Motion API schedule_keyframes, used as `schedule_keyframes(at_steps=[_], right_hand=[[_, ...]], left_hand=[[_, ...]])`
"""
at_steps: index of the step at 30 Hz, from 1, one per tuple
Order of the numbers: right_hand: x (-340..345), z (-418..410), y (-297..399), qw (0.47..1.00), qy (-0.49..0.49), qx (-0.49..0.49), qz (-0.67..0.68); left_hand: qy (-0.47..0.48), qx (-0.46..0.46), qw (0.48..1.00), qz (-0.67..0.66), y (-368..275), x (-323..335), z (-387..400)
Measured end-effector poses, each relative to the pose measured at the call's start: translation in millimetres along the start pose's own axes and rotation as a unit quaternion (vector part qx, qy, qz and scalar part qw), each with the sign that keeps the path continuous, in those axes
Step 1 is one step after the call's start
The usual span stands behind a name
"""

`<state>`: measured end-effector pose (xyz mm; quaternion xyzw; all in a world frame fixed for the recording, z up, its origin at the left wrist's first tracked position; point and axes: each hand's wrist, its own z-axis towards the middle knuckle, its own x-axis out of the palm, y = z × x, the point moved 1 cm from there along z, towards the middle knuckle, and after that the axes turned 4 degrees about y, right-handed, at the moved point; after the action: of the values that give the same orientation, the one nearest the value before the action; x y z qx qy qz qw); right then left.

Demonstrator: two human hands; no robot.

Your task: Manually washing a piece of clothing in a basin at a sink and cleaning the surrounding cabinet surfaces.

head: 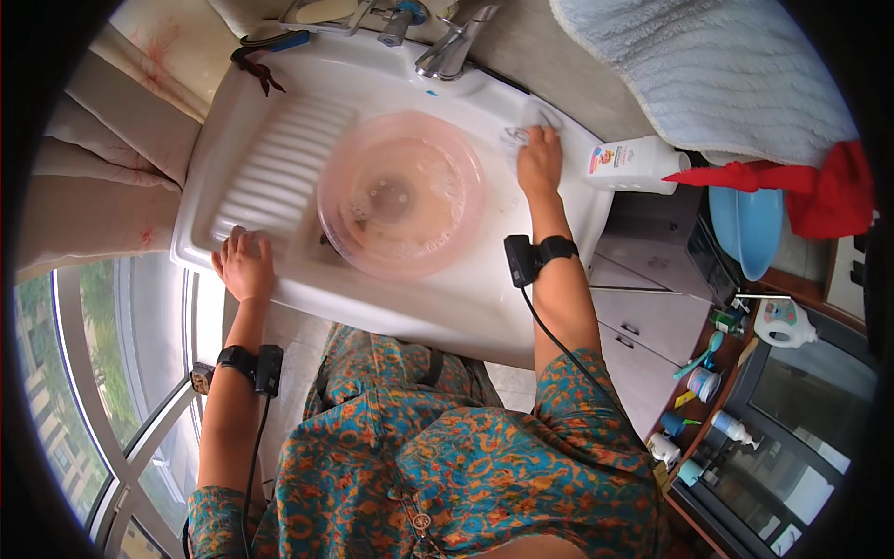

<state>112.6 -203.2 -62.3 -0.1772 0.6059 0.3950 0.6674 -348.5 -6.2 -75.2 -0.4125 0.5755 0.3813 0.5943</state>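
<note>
My left hand (246,265) rests on the front left rim of a white ceramic laundry sink (391,314), fingers spread, at the foot of its moulded washboard (279,168). On the right side of the sink, my right hand (540,162) presses a thin whitish cloth (515,138) with dark markings against the surface. The cloth is blurred and partly hidden under the fingers. Between the hands, a translucent pink plastic basin (332,209) stands in the sink. Cloudy water (412,182) with some suds lies in it.
A chrome faucet (447,52) rises behind the basin. A white bottle (628,164) with a printed label lies on the right rim, close to my right hand. Dark straps (262,66) lie at the back left corner. A pale towel (719,77) and red cloth (824,185) hang at right.
</note>
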Motion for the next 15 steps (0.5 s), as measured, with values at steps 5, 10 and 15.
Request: schedule_keyframes(at_steps=[5,10,15], right_hand=[[-11.5,-42.8,-29.7,0.991,-0.037,-0.041,-0.122],[-17.8,-96.9,-35.9,0.991,0.04,0.059,-0.112],[-74.6,-138.9,-32.8,0.973,-0.072,0.117,-0.186]], left_hand=[[0.013,-0.007,1.0,-0.006,1.1,1.5,-0.6],[0.027,-0.003,1.0,-0.011,2.3,1.4,-0.5],[0.031,0.005,0.999,-0.003,5.2,1.5,-0.1]])
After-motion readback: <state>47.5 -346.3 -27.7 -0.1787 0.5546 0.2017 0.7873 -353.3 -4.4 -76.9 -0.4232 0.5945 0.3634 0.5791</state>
